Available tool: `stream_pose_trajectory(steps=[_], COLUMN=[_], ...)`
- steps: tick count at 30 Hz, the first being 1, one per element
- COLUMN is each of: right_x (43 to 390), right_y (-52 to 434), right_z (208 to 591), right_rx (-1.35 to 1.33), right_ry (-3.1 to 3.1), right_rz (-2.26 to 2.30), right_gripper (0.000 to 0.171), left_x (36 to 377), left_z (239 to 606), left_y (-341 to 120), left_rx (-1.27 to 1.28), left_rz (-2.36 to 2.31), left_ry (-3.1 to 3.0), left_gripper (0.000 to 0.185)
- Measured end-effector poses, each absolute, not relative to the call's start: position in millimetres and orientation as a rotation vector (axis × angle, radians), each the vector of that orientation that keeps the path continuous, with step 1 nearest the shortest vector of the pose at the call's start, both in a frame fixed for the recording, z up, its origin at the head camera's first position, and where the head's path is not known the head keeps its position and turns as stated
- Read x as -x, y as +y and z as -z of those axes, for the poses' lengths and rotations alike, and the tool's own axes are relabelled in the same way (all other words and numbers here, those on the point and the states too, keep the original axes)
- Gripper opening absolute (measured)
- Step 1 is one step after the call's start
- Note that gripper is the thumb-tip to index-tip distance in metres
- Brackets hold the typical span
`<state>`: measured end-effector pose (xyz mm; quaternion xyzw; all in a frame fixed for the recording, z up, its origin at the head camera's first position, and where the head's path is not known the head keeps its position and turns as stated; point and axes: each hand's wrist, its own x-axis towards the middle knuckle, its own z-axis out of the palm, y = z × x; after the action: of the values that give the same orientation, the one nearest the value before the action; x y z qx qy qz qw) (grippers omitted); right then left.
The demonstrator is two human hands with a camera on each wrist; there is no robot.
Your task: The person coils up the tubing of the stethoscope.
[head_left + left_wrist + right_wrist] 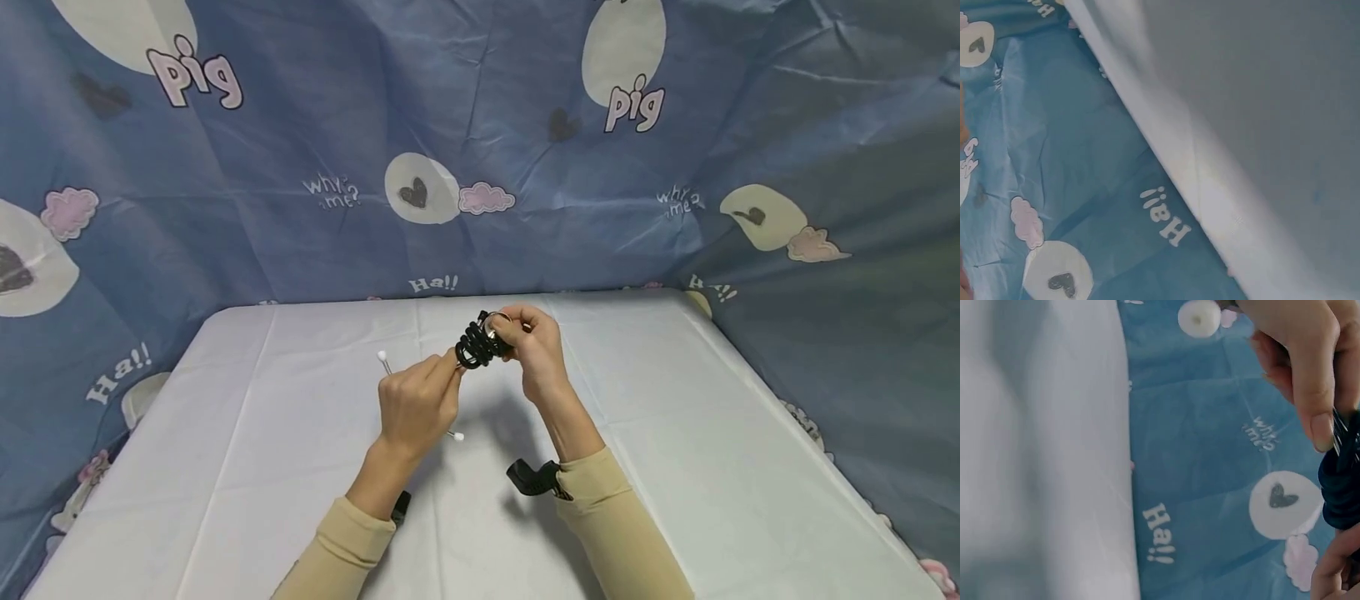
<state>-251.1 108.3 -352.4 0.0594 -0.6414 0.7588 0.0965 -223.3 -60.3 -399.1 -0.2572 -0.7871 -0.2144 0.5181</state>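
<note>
My left hand (418,398) grips a bundle with a tight black coil (474,347) of cord-like loops standing out past its fingers. A thin rod end with a white knob (382,357) sticks out at the upper left of this fist, and another white knob (459,437) shows below it. At the coil's far end, my right hand (538,354) pinches with thumb and fingers beside a thin silvery wire loop (498,316). In the right wrist view, thin metal wires run between the left thumb (1320,428) and the black coil (1340,497). The palm side of the left hand is hidden.
A white-covered table (300,500) lies under both hands. Blue printed cloth (480,100) hangs behind it and along both sides. A black wrist-worn device (532,477) sits at the right cuff. The left wrist view shows mostly table edge and cloth.
</note>
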Motion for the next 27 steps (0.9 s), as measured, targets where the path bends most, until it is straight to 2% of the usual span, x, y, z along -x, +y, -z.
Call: stream_pose_trajectory(steps=[9, 27], right_x=[246, 249], right_y=[112, 125], right_z=[346, 344], right_rx=[-0.289, -0.372], right_ry=[-2.002, -2.427], right_rz=[-2.026, -1.848], right_gripper=[0.021, 0.019], left_x=[222, 224], left_z=[396, 399], left_y=[-62, -67], left_rx=[0.605, 0.638], left_rz=[0.530, 0.488], left_ry=[-1.940, -2.010], left_gripper=[0.008, 0.006])
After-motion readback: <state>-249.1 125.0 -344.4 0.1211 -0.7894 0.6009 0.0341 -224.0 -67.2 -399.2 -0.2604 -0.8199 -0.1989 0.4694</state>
